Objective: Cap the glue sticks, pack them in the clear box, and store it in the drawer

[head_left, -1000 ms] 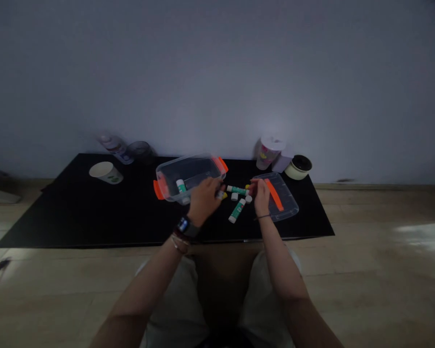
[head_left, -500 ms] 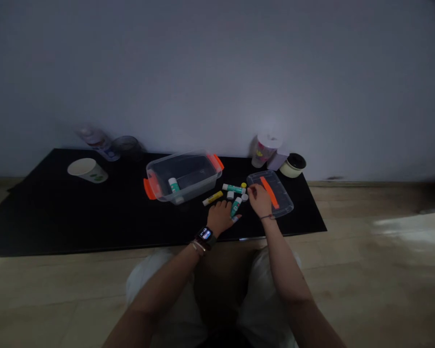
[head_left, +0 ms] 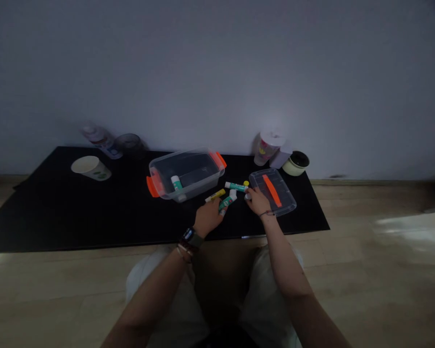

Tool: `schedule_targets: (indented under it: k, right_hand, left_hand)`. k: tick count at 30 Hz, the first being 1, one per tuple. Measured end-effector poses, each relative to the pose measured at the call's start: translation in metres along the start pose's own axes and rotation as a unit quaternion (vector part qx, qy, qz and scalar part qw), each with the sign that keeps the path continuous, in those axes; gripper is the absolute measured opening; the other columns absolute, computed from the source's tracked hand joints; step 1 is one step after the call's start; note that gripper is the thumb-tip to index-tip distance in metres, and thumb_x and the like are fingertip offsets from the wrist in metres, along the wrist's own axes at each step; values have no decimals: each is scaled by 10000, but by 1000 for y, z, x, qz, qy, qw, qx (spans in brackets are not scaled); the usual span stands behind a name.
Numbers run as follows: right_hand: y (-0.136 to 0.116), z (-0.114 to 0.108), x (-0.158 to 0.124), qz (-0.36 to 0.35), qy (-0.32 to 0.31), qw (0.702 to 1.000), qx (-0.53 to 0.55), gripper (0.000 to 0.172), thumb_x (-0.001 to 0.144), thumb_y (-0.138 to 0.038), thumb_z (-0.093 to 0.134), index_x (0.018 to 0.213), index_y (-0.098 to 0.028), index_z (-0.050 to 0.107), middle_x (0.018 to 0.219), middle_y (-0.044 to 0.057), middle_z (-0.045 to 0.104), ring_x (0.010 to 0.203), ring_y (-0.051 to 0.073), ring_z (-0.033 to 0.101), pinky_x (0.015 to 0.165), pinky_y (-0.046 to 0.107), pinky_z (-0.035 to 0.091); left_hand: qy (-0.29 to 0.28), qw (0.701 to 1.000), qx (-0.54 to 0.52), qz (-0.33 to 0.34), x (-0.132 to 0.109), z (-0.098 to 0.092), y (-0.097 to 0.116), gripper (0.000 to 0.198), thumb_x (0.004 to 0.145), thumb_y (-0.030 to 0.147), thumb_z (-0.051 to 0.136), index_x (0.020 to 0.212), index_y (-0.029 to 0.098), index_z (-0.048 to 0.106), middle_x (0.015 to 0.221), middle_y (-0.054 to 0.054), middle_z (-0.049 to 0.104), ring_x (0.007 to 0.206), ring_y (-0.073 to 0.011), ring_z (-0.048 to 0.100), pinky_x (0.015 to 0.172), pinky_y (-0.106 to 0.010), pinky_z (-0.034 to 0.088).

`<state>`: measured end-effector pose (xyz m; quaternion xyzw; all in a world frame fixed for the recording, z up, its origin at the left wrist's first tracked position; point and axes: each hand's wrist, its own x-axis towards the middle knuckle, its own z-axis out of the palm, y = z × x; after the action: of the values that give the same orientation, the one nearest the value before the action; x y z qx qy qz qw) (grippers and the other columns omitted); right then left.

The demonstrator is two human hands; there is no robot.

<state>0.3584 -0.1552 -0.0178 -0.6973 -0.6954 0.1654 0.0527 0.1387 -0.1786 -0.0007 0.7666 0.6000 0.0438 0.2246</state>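
Left hand: my left hand (head_left: 208,217) is half curled, and its fingertips (head_left: 217,205) reach the lower end of a teal glue stick (head_left: 225,203). I cannot tell whether they have hold of it.

Right hand: my right hand (head_left: 258,202) is partly closed, with its fingertips (head_left: 249,192) at a white cap (head_left: 247,196). The cap is mostly hidden, so I cannot tell whether I am gripping it.

Between my hands: the teal glue stick lies slanted, pointing to 2 o'clock from my left hand. A yellow glue stick (head_left: 215,195) lies at 12 o'clock from that hand, and a second teal glue stick (head_left: 235,186) lies at 11 o'clock from my right hand. A yellow cap (head_left: 245,183) sits just beyond that stick's right end.

Box: a clear plastic box (head_left: 184,174) with orange handles (head_left: 152,186) stands at 10 o'clock from my left hand. A third teal glue stick (head_left: 176,183) is inside, near its front wall.

Lid: a clear plastic lid (head_left: 275,198) with an orange strip (head_left: 271,191) lies on the black mat (head_left: 94,217), at 2 o'clock from my right hand.

Far edge: a paper cup (head_left: 90,167) lies on its side at 10 o'clock. A lidded plastic cup (head_left: 268,148) and a cream pot (head_left: 296,163) stand at 1 o'clock.
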Motion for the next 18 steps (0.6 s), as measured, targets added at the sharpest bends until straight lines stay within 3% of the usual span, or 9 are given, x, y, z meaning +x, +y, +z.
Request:
schedule_targets:
  k: [3, 5, 8, 10, 12, 18]
  right_hand:
    - [0, 4, 6, 10, 32, 998, 51, 307, 844, -142, 612, 1144, -206, 627, 1112, 103, 629, 965, 221, 627, 787, 303, 470]
    - [0, 6, 10, 6, 79, 985, 153, 246, 845, -221, 634, 1089, -192, 622, 996, 74, 650, 883, 201, 629, 781, 307, 477]
    - [-3, 8, 16, 6, 108, 926, 362, 304, 870, -449, 581, 1036, -195, 605, 788, 12, 620, 657, 158, 591, 629, 282, 474]
    - [-8, 8, 17, 4, 87, 881, 465, 406, 848, -571, 547, 1004, -200, 596, 712, -10, 589, 552, 137, 540, 516, 258, 421]
    - [-13, 8, 16, -11, 64, 858, 509, 471, 814, -643, 549, 959, -198, 597, 674, -16, 572, 516, 125, 506, 475, 248, 378]
    - [-22, 3, 12, -58, 65, 856, 510, 444, 818, -623, 595, 926, -193, 619, 615, -33, 517, 523, 114, 467, 509, 247, 371]
  left_hand:
    - [3, 994, -109, -15, 6, 3, -7, 410, 978, 399, 429, 1300, 159, 515, 1125, -158, 693, 996, -283, 682, 840, -386, 510]
    - [5, 971, -238, 6, 11, 8, -12, 414, 980, 382, 423, 1313, 147, 499, 1073, -137, 702, 915, -242, 694, 833, -368, 523]
    - [4, 924, -380, 48, 18, 16, -18, 434, 972, 396, 436, 1304, 125, 503, 970, -100, 699, 765, -194, 674, 779, -353, 542]
    - [1, 912, -406, 60, 19, 20, -21, 451, 956, 419, 472, 1296, 126, 514, 944, -87, 691, 725, -179, 646, 757, -353, 542]
    - [-4, 912, -406, 65, 19, 21, -22, 462, 947, 428, 493, 1294, 124, 521, 954, -90, 685, 716, -171, 627, 760, -357, 537]
    - [-19, 917, -394, 66, 15, 15, -23, 515, 946, 441, 492, 1340, 109, 499, 1022, -117, 666, 770, -181, 620, 783, -374, 527]
